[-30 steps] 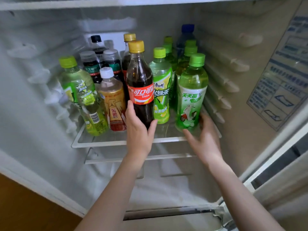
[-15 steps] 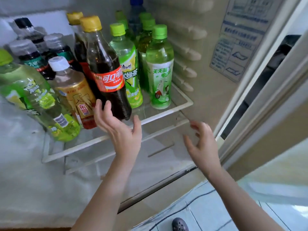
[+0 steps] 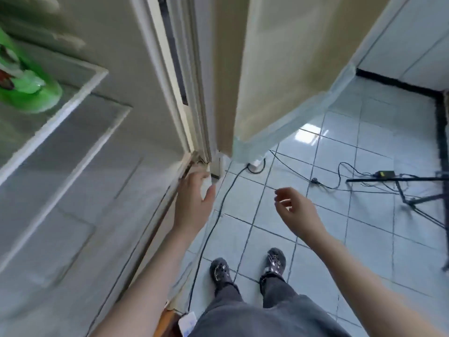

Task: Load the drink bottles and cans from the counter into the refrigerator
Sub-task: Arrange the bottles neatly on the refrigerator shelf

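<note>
Presently both hands are empty and outside the fridge point(image 3: 136, 76). The left hand point(image 3: 194, 203) hangs at the fridge's lower front corner with its fingers straight and relaxed; contact with the frame cannot be confirmed. The right hand point(image 3: 295, 210) hangs clear of the fridge over the floor point(image 3: 364, 227), its fingers loosely curled round nothing. The door point(image 3: 279, 69) stands open. The only drink in view is a green bottle point(image 3: 31, 93), badly blurred, standing inside the fridge on the shelf point(image 3: 73, 98) near its front rim. Only its base shows. It appears upright, long axis square to the shelf, and the cap end runs out of frame, so its label facing cannot be told. Judged step: between loads, one placement finished and the next fetch not begun. The counter is not in view, so the remaining stock cannot be assessed. The next move calls for turning from the fridge to the counter, gripping further bottles or cans, and leaving the door open. A cable point(image 3: 213, 227) trails from the fridge across the floor, a trip hazard.
</note>
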